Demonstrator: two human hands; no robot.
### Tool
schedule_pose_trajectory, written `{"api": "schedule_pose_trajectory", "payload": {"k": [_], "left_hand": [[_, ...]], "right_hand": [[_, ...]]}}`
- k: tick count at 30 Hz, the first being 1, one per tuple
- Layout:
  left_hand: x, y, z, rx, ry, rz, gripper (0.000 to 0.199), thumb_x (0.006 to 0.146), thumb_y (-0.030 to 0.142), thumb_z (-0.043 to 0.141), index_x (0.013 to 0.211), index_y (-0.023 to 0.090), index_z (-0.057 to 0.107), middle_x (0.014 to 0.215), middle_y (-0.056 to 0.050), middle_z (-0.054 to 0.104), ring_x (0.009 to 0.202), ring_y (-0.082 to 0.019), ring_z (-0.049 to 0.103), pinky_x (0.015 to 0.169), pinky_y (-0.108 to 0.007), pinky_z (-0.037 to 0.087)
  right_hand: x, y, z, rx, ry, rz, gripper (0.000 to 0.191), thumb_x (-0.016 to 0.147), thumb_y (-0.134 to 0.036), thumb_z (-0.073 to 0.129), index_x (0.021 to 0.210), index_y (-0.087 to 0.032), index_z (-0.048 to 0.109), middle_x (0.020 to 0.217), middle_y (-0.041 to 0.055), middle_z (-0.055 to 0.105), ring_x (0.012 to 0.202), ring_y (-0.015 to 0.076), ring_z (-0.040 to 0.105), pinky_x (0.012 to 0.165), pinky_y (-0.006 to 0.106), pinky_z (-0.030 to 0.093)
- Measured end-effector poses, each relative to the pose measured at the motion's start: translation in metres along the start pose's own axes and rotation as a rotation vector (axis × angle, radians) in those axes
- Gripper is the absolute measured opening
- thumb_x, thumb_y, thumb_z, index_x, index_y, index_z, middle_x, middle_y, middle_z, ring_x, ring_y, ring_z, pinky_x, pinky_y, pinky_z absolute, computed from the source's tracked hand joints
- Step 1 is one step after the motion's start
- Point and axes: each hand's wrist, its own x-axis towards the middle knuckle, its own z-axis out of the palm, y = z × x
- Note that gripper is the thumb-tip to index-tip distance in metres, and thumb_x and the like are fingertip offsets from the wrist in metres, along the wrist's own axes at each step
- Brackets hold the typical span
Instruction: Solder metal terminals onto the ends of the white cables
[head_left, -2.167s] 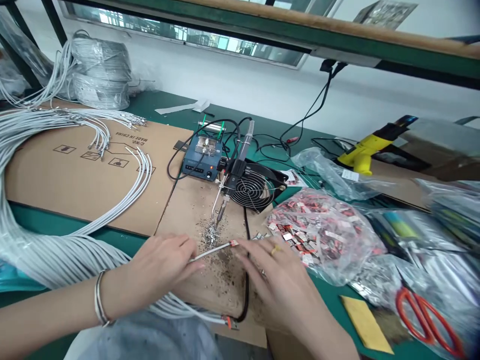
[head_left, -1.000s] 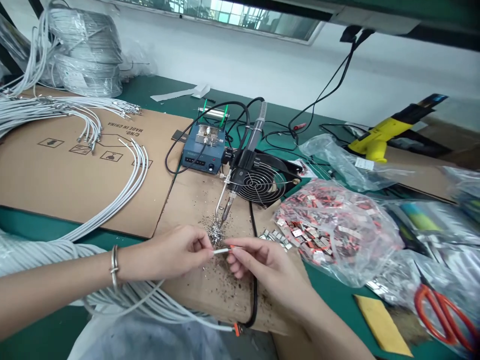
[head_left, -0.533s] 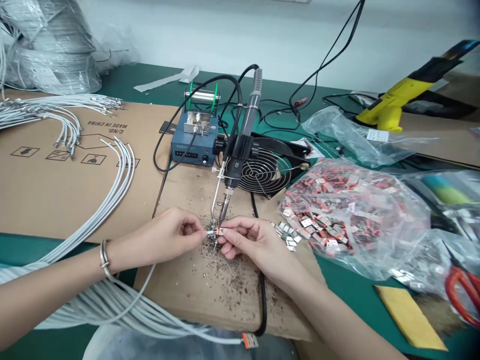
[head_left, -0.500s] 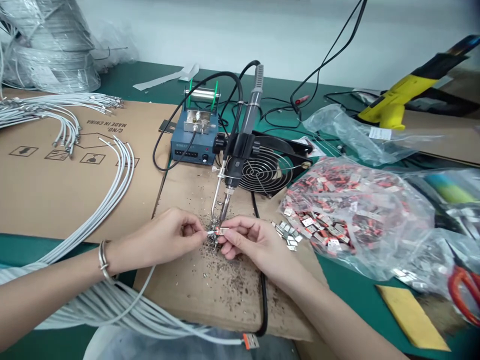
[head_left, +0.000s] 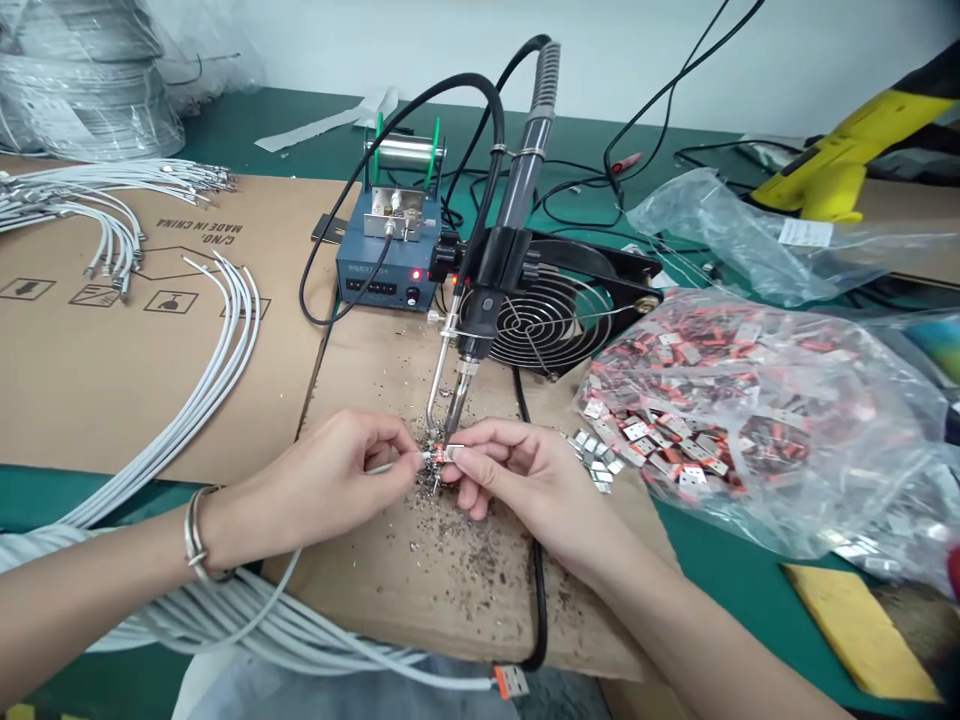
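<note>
Between finger and thumb, my left hand (head_left: 367,465) pinches a white cable (head_left: 381,467) close to its end. My right hand (head_left: 510,470) grips a small orange and silver USB connector (head_left: 453,453), and the cable end meets its orange side. Directly above that joint is the tip of a soldering iron (head_left: 454,408), clamped at a slant in a stand. A thin metal feed tube (head_left: 437,380) runs down beside the iron to the same spot. Dark solder crumbs lie on the cardboard (head_left: 375,580) beneath. The exact contact at the tip is partly hidden by my fingers.
Behind stands a blue solder feeder (head_left: 386,265) with a wire spool, beside a fan with a round grille (head_left: 532,325). At right lies a plastic bag of connectors (head_left: 690,400) and a yellow sponge (head_left: 859,630). White cables (head_left: 240,350) lie at left; a black cord (head_left: 538,590) crosses the cardboard.
The camera view has shifted slightly and come closer. A red light on the feeder is now brightly lit. Both hands keep their pinch, with the cable end and connector held under the iron tip.
</note>
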Motion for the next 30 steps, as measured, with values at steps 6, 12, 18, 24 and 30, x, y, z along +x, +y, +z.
{"api": "schedule_pose_trajectory", "payload": {"k": [6, 12, 18, 24, 30], "left_hand": [[-0.0024, 0.0014, 0.0005, -0.034, 0.016, 0.012, 0.029, 0.087, 0.041, 0.042, 0.083, 0.018, 0.059, 0.053, 0.003, 0.035, 0.050, -0.007, 0.028, 0.044, -0.020, 0.020], [-0.0015, 0.0005, 0.0021, -0.053, 0.029, 0.032, 0.025, 0.086, 0.038, 0.044, 0.083, 0.019, 0.060, 0.054, 0.003, 0.038, 0.051, -0.006, 0.031, 0.045, -0.018, 0.022], [0.0011, -0.0001, 0.0010, -0.064, 0.017, 0.025, 0.028, 0.087, 0.038, 0.043, 0.080, 0.017, 0.060, 0.054, 0.003, 0.036, 0.050, -0.006, 0.029, 0.044, -0.018, 0.021], [0.0001, -0.0011, 0.0010, -0.078, 0.010, 0.011, 0.029, 0.086, 0.041, 0.043, 0.082, 0.018, 0.060, 0.053, 0.003, 0.034, 0.050, -0.006, 0.028, 0.044, -0.019, 0.020], [-0.0005, -0.0030, 0.0014, -0.050, 0.011, -0.001, 0.030, 0.086, 0.042, 0.042, 0.081, 0.018, 0.060, 0.052, 0.003, 0.035, 0.049, -0.006, 0.028, 0.043, -0.018, 0.020]], "right_hand": [[-0.0023, -0.0022, -0.0009, 0.003, 0.002, 0.008, 0.024, 0.072, -0.028, 0.067, 0.086, -0.010, 0.061, 0.068, 0.0050, 0.063, 0.047, 0.0047, 0.052, 0.043, 0.013, 0.043], [-0.0043, -0.0025, -0.0010, -0.010, 0.023, -0.006, 0.021, 0.070, -0.028, 0.068, 0.082, -0.011, 0.062, 0.067, 0.0047, 0.063, 0.046, 0.0034, 0.050, 0.042, 0.011, 0.039], [-0.0031, -0.0036, 0.0009, -0.012, 0.053, 0.039, 0.024, 0.069, -0.029, 0.069, 0.080, -0.010, 0.060, 0.067, 0.0050, 0.063, 0.042, 0.0029, 0.047, 0.039, 0.011, 0.038], [-0.0046, -0.0039, -0.0009, -0.017, 0.046, 0.021, 0.024, 0.070, -0.030, 0.068, 0.082, -0.011, 0.062, 0.068, 0.0057, 0.063, 0.043, 0.0019, 0.045, 0.038, 0.010, 0.034], [-0.0043, -0.0019, -0.0003, -0.054, 0.035, 0.010, 0.025, 0.070, -0.032, 0.068, 0.081, -0.011, 0.061, 0.068, 0.0052, 0.063, 0.042, 0.0019, 0.044, 0.037, 0.011, 0.033]]}}
